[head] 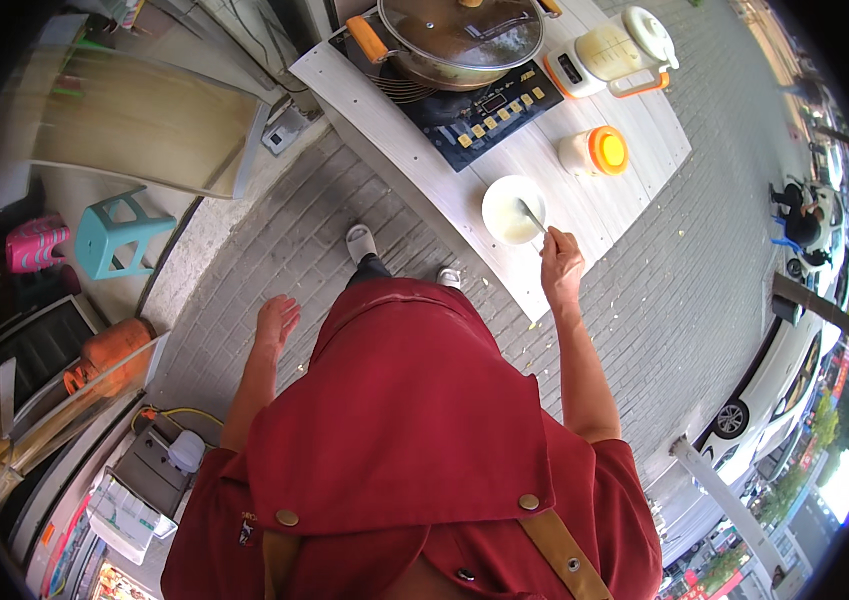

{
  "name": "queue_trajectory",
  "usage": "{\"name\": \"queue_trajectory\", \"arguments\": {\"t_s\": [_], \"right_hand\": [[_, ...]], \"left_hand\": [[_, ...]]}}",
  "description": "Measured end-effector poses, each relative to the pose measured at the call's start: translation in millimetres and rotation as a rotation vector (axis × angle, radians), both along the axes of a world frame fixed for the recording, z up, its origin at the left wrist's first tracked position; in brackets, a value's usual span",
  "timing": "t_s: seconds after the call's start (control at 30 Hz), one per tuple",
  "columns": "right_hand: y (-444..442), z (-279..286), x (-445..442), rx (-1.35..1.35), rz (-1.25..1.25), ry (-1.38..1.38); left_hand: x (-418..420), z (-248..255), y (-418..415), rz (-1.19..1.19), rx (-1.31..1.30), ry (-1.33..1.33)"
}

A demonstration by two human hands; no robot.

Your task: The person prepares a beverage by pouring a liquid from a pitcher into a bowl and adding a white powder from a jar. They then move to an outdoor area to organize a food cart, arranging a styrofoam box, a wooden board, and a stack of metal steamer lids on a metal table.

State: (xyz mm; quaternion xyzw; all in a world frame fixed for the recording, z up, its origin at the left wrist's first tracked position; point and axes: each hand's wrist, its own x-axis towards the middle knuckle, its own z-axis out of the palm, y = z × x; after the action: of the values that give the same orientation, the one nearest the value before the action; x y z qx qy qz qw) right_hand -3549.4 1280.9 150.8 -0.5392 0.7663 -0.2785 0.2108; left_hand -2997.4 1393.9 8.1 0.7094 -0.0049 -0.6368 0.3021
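Observation:
My right hand (562, 262) grips the handle of a metal spoon (534, 217), whose head dips into a white bowl (495, 187). Pale, milky liquid (507, 223) lies in that bowl, which stands near the front corner of a wood-grain table (462, 214). At my left side, away from the table, my left hand (278, 321) hangs with its fingers apart and nothing in it. Just beyond the bowl is a jar (578, 152) with an orange and yellow lid.
A lidded pan (447, 71) sits on an induction cooker (495, 112) at the table's far end, beside a blender (604, 56) holding pale contents. To the left are a teal plastic stool (120, 234) and an orange gas cylinder (113, 349). A white car (762, 382) stands at right.

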Motion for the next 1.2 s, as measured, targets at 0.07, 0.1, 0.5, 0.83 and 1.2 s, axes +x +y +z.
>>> {"name": "queue_trajectory", "arguments": {"t_s": [0.07,0.1,0.5,0.83,1.2], "right_hand": [[-10,0,-15,-0.08,0.196,0.072],[-17,3,-19,-0.108,0.277,0.082],[-33,-14,-82,-0.176,0.651,0.086],[-35,-40,-83,0.47,0.009,-1.027],[-51,-20,-79,-0.239,0.598,-0.162]], "left_hand": [[-13,-2,32,0.06,0.023,-0.006],[-20,-6,52,0.101,0.042,-0.011],[-167,-33,338,-0.019,0.098,-0.231],[-217,-115,441,0.535,0.118,0.001],[-229,17,365,0.657,0.039,-0.057]]}}
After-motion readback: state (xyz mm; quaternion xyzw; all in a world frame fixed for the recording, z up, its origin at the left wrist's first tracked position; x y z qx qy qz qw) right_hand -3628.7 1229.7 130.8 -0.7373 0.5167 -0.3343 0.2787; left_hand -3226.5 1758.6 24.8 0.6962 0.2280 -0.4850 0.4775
